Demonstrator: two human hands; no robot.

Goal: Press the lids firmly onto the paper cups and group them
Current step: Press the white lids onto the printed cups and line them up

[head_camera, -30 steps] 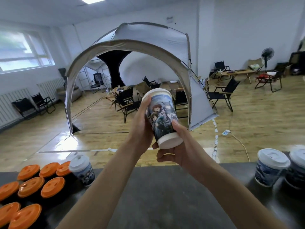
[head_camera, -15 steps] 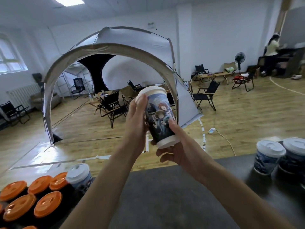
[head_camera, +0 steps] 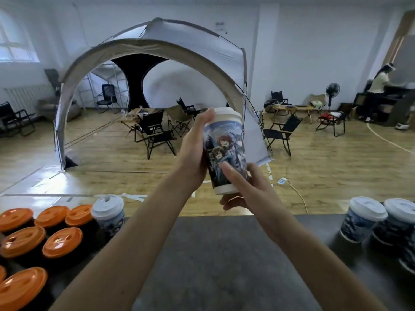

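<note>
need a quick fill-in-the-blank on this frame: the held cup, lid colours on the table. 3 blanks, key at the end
1. The raised printed paper cup is gripped by ___ hands: left hand and right hand.
2. The cups clustered at the left end of the dark table have ___ lids.
3. The lone printed cup beside that cluster has a ___ lid.

Missing words: two; orange; white.

Bare left forearm point(head_camera: 134, 239) and left hand point(head_camera: 193, 151), bare right forearm point(head_camera: 314, 250) and right hand point(head_camera: 249, 189)
</note>
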